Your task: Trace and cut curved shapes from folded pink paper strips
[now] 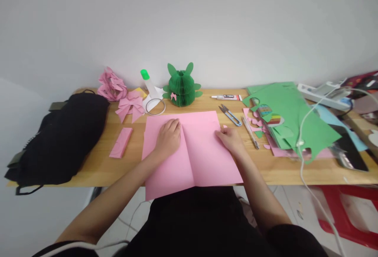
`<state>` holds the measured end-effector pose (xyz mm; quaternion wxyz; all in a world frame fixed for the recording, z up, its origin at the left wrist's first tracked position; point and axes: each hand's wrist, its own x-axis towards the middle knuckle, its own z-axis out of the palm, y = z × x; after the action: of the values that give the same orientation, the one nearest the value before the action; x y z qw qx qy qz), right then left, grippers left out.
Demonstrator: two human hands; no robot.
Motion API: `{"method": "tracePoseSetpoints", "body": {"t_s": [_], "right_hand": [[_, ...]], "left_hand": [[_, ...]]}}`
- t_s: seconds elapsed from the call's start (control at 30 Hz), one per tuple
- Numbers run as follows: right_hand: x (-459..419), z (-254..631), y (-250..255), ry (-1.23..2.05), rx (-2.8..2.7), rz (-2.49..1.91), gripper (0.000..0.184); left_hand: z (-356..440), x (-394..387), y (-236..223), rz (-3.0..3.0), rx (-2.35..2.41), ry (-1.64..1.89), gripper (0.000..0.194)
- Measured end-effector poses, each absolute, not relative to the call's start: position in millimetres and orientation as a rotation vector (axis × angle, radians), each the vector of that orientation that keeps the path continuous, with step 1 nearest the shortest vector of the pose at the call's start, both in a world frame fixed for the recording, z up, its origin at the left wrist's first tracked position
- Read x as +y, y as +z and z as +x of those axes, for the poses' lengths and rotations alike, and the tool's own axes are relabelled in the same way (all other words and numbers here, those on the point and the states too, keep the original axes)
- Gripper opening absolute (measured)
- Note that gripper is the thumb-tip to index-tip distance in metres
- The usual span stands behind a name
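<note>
A large pink sheet of paper [206,150] with a crease down its middle lies at the table's front edge, its lower left corner hanging past the edge. My left hand [169,136] rests on the left half beside the crease, fingers laid on the paper. At the right edge, my right hand [232,138] pinches the sheet between thumb and fingers. Just beyond the paper stands a green honeycomb paper figure [181,87] with leaf-shaped ears and a small pink bow. Blue-handled thread snips [230,115] and a pen [250,133] lie right of the sheet.
Left are a black bag [65,138], a folded pink strip [121,142], a pink paper bow [130,106], crumpled pink paper [111,85] and a glue stick [150,83]. Right are a glue tube [226,97], green sheets [307,119], paper scraps and a white cable [301,131].
</note>
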<state>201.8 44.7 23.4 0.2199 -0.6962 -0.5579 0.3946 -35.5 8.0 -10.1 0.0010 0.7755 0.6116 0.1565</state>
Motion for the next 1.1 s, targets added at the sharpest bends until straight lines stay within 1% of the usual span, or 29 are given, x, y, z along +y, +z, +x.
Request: {"method": "tracePoseSetpoints", "body": {"t_s": [0.17,0.37,0.67,0.77,0.83,0.9,0.97,1.0,1.03,1.1], "right_hand": [[34.9,198.1,25.4,1.050,-1.530,-1.971,0.028],[30.5,196.0,25.8,1.043,-1.509,-1.974,0.024],[44.9,193.9,27.2,1.088,-1.495,-1.859,0.025],[53.8,192.8,36.7,1.186,-1.497,-1.768,0.027],[54.6,189.7,46.6,1.278,-1.507,-1.682,0.034],[49.3,183.9,56.6,1.510,-1.548,-1.479,0.046],[39.7,175.7,63.1,1.798,-1.625,-1.175,0.059],[34.2,171.0,64.4,1.848,-1.686,-1.085,0.058],[29.1,166.0,64.4,1.810,-1.760,-1.064,0.053],[20.4,155.4,62.1,1.552,-1.922,-1.203,0.037]], "left_hand": [[-35.7,7.9,-10.3,2.426,1.928,0.501,0.041],[-35.4,6.8,-9.7,2.426,1.912,0.544,0.039],[-34.7,6.6,-11.2,2.402,1.846,0.738,0.036],[-32.4,6.0,-11.9,2.348,1.834,0.876,0.030],[-33.3,5.7,-11.6,2.276,1.850,1.001,0.023],[-39.9,6.6,-8.7,2.157,1.894,1.160,0.021],[-54.0,8.8,-1.2,1.980,1.967,1.343,0.022],[-63.3,10.2,4.7,1.873,2.012,1.434,0.022],[-73.5,11.5,12.0,1.769,2.049,1.505,0.021],[-93.7,13.0,29.9,1.609,2.101,1.599,0.022]]}}
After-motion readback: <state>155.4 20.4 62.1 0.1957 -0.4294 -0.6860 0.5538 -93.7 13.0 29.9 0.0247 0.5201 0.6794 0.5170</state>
